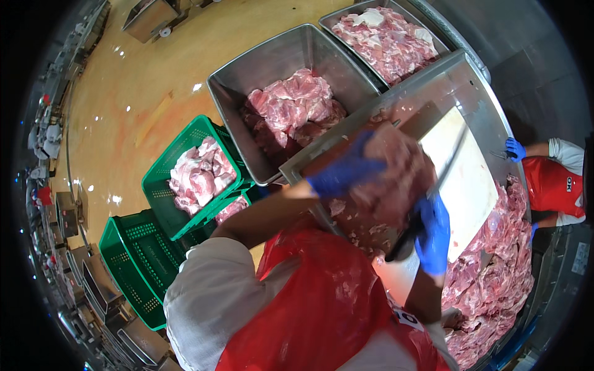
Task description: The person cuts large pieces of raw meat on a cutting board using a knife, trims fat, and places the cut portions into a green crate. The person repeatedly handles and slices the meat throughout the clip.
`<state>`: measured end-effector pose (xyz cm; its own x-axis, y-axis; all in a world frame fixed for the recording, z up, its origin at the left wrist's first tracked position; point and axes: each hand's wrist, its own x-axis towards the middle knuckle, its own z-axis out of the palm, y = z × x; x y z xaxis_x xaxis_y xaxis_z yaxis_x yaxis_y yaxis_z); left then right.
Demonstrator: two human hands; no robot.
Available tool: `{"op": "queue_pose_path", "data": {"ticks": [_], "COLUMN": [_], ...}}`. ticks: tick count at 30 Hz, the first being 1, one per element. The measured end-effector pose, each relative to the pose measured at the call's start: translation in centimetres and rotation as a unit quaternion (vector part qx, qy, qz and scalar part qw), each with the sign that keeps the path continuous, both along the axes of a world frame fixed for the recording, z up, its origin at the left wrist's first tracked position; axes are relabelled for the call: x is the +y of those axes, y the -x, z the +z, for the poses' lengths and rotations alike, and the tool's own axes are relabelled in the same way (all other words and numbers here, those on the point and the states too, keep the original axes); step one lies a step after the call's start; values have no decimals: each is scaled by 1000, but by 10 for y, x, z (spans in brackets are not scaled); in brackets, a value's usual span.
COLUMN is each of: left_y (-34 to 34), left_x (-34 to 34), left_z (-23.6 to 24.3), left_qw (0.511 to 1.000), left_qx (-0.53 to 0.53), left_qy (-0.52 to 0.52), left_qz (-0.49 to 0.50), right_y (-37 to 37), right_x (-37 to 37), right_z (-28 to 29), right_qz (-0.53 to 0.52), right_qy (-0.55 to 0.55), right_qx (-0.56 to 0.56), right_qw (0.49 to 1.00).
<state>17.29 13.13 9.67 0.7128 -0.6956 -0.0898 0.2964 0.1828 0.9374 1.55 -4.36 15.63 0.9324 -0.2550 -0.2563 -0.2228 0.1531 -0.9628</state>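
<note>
A large slab of raw meat (399, 167), blurred by motion, lies on the metal work table beside a white cutting board (461, 191). At its left side is my left hand (349, 170) in a blue glove; motion smears its fingers, and I cannot tell how firmly it grips. My right hand (433, 235), also gloved in blue, is closed round the black handle of a knife (450, 157). The blade points away from me over the board, just right of the slab. Small meat scraps lie on the table near the slab.
Raw meat pieces (489, 272) are heaped along the right. Metal bins of meat (226, 105) (442, 46) stand at the far side. Green crates (154, 167) (139, 266) stand at left, the upper one holding meat. Across the table, a person in a red apron (550, 185) has a gloved hand at its edge.
</note>
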Motion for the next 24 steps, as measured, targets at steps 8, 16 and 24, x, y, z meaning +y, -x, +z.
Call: {"op": "queue_pose_path", "data": {"ticks": [8, 16, 24], "left_y": [-168, -39, 222], "left_x": [207, 82, -165], "left_z": [-32, -27, -91], "left_qw": [762, 935, 782], "left_qx": [-263, -92, -125], "left_qy": [-224, -318, -109], "left_qz": [548, -128, -601], "right_y": [-93, 152, 345], "right_x": [33, -15, -26], "right_z": [-4, -94, -117], "right_qz": [13, -88, -468], "right_qy": [-140, -52, -63], "right_qx": [-96, 129, 95], "right_qw": [985, 986, 876]}}
